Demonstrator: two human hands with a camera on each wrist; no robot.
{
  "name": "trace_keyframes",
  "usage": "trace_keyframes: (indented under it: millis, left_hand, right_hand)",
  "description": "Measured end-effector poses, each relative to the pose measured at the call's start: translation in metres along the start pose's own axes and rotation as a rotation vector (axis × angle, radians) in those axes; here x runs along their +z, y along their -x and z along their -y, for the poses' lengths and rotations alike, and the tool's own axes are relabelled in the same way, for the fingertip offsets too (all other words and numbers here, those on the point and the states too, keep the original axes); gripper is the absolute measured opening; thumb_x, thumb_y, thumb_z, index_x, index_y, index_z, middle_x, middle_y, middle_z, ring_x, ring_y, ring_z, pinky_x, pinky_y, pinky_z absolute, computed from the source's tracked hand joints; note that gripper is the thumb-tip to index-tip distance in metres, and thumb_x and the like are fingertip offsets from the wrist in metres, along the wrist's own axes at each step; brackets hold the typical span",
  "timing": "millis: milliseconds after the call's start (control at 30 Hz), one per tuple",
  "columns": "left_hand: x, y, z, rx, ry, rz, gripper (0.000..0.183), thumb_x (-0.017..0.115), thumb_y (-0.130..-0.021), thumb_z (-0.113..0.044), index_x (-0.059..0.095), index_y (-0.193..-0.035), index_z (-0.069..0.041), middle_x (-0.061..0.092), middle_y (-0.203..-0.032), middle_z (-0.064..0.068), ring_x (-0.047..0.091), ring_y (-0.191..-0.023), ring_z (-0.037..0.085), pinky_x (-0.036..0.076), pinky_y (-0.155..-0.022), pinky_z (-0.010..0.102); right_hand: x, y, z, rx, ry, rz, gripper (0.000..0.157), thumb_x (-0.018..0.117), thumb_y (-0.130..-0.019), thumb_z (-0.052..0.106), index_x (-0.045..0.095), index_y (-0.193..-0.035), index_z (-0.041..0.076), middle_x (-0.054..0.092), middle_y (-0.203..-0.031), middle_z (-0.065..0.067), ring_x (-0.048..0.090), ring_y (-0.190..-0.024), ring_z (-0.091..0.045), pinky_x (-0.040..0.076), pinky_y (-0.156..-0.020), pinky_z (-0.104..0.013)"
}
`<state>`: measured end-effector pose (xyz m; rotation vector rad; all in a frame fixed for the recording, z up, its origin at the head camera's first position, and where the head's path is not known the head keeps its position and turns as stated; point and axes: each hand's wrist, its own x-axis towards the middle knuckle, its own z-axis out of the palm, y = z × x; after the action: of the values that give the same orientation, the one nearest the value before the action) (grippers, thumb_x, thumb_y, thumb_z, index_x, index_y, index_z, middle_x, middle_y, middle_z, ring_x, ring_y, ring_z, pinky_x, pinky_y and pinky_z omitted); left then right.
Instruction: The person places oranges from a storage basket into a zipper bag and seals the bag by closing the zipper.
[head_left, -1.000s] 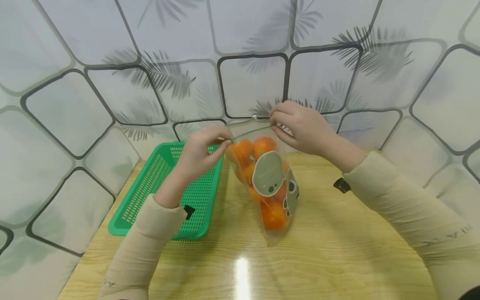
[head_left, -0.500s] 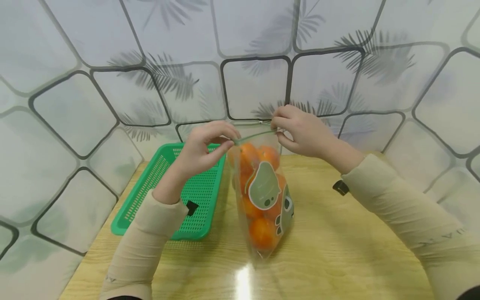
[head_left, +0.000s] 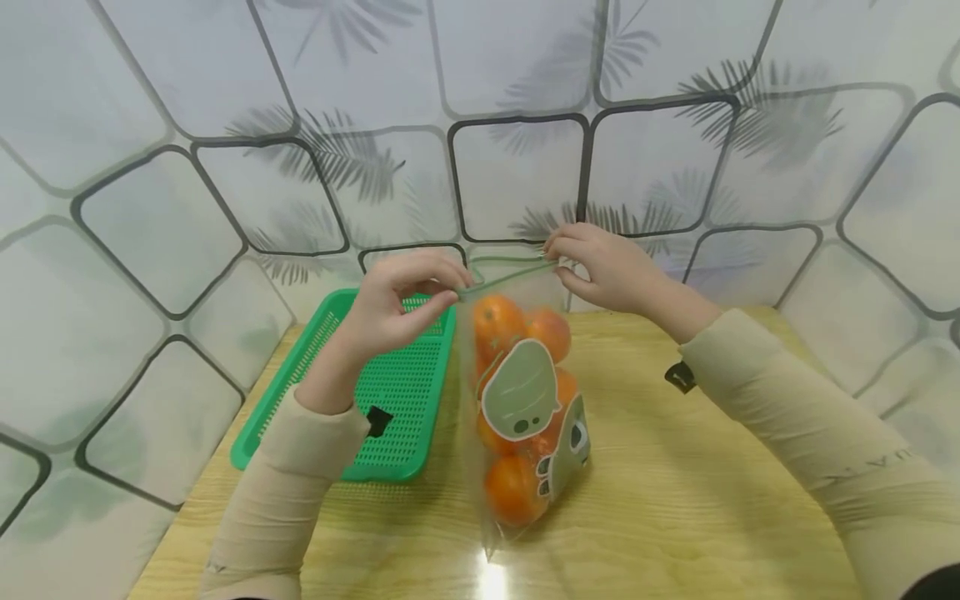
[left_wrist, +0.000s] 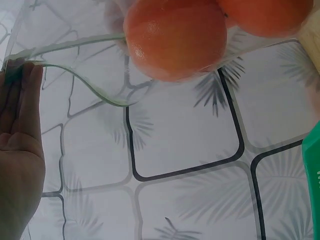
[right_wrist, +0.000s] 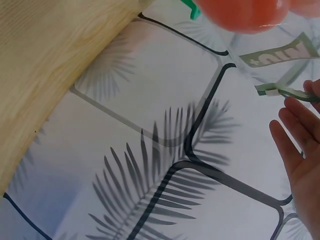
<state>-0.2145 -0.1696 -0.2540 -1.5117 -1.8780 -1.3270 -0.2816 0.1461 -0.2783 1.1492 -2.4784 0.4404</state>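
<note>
A clear zip bag (head_left: 522,392) with a printed cartoon animal hangs between my hands, filled with several oranges (head_left: 516,490). My left hand (head_left: 401,304) pinches one corner of its green-edged mouth between thumb and fingers. At the other corner, my right hand (head_left: 603,265) pinches the rim. The mouth stands partly apart, its two green strips (left_wrist: 82,80) separated in the left wrist view. In the right wrist view the green zip end (right_wrist: 270,91) sticks out beside the fingertips, and an orange (right_wrist: 245,12) shows through the plastic.
A green plastic basket (head_left: 408,400) with slotted sides stands on the wooden table (head_left: 660,500), left of the bag and partly behind the left forearm. A patterned cloth wall (head_left: 517,179) encloses the back and sides.
The bag has swung so its bottom hangs nearer the front of the table and a little left. Its mouth has dropped slightly, and both hands keep their pinch on the rim.
</note>
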Motion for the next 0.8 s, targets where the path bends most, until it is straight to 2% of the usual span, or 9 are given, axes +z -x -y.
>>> trace_keyframes:
  millis: [67,133,267,367,467,500,600,667,800]
  left_hand:
    - [-0.002,0.001,0.0,-0.009,0.007,-0.001,0.015,0.068,-0.103,-0.009,0.074,-0.098,0.005,0.071,-0.101,0.03,0.073,-0.096,0.01,0.062,-0.08,0.019]
    - [-0.004,0.001,0.001,-0.017,0.023,0.001,0.018,0.068,-0.103,-0.01,0.073,-0.098,0.006,0.073,-0.102,0.026,0.072,-0.097,0.008,0.062,-0.079,0.019]
    - [-0.007,0.001,0.004,-0.016,0.06,0.006,0.025,0.068,-0.104,-0.015,0.073,-0.098,0.008,0.077,-0.108,0.002,0.072,-0.098,0.005,0.063,-0.078,0.02]
    - [-0.009,0.003,0.005,-0.011,0.073,-0.002,0.025,0.069,-0.104,-0.018,0.074,-0.098,0.006,0.075,-0.113,-0.012,0.073,-0.1,0.005,0.063,-0.079,0.02]
    - [-0.012,0.007,0.006,-0.028,0.058,-0.02,0.025,0.069,-0.104,-0.017,0.074,-0.098,0.006,0.074,-0.115,-0.015,0.073,-0.103,0.005,0.063,-0.082,0.02]
    - [-0.013,0.008,0.006,-0.042,0.043,-0.028,0.024,0.069,-0.104,-0.015,0.074,-0.098,0.008,0.074,-0.115,-0.016,0.072,-0.104,0.004,0.063,-0.082,0.019]
    - [-0.018,0.012,0.005,-0.098,-0.019,-0.053,0.014,0.069,-0.1,-0.003,0.073,-0.098,0.01,0.076,-0.112,-0.01,0.071,-0.106,0.001,0.062,-0.084,0.019]
    - [-0.02,0.013,0.005,-0.137,-0.061,-0.067,0.008,0.067,-0.097,0.006,0.073,-0.098,0.011,0.078,-0.11,0.002,0.071,-0.105,0.0,0.063,-0.084,0.02]
    - [-0.021,0.015,0.008,-0.214,-0.125,-0.116,0.01,0.066,-0.091,0.015,0.074,-0.096,0.011,0.073,-0.11,0.026,0.069,-0.104,-0.002,0.063,-0.082,0.019]
  right_hand:
    - [0.001,0.001,-0.003,0.033,-0.028,0.028,0.02,0.061,-0.098,0.003,0.069,-0.116,0.003,0.068,-0.131,-0.015,0.064,-0.121,-0.037,0.054,-0.101,-0.055]
    - [0.001,0.002,-0.006,0.059,-0.064,0.051,0.017,0.059,-0.097,0.002,0.066,-0.112,0.004,0.068,-0.134,-0.015,0.063,-0.124,-0.038,0.053,-0.099,-0.056]
    - [0.002,0.003,-0.01,0.099,-0.13,0.077,0.01,0.054,-0.097,0.002,0.059,-0.105,0.004,0.068,-0.138,-0.016,0.061,-0.13,-0.04,0.05,-0.098,-0.056]
    - [0.003,0.006,-0.013,0.111,-0.131,0.077,0.019,0.053,-0.096,0.002,0.062,-0.113,0.0,0.069,-0.132,-0.019,0.062,-0.127,-0.041,0.05,-0.101,-0.058]
    - [0.003,0.011,-0.016,0.115,-0.118,0.068,0.026,0.055,-0.096,0.001,0.064,-0.12,-0.002,0.068,-0.122,-0.022,0.063,-0.117,-0.042,0.049,-0.103,-0.06]
    - [0.004,0.014,-0.018,0.119,-0.12,0.062,0.024,0.055,-0.096,0.001,0.064,-0.118,-0.003,0.068,-0.12,-0.023,0.063,-0.115,-0.042,0.049,-0.102,-0.06]
    - [0.001,0.021,-0.021,0.139,-0.153,0.052,0.018,0.056,-0.096,0.0,0.061,-0.114,-0.003,0.065,-0.116,-0.023,0.061,-0.109,-0.039,0.049,-0.098,-0.059]
    - [-0.001,0.026,-0.022,0.158,-0.178,0.048,0.018,0.056,-0.096,0.0,0.06,-0.114,-0.002,0.065,-0.117,-0.022,0.06,-0.107,-0.037,0.049,-0.097,-0.058]
    - [-0.002,0.033,-0.025,0.192,-0.223,0.034,0.019,0.057,-0.096,0.0,0.062,-0.114,-0.001,0.067,-0.117,-0.02,0.06,-0.102,-0.033,0.05,-0.095,-0.056]
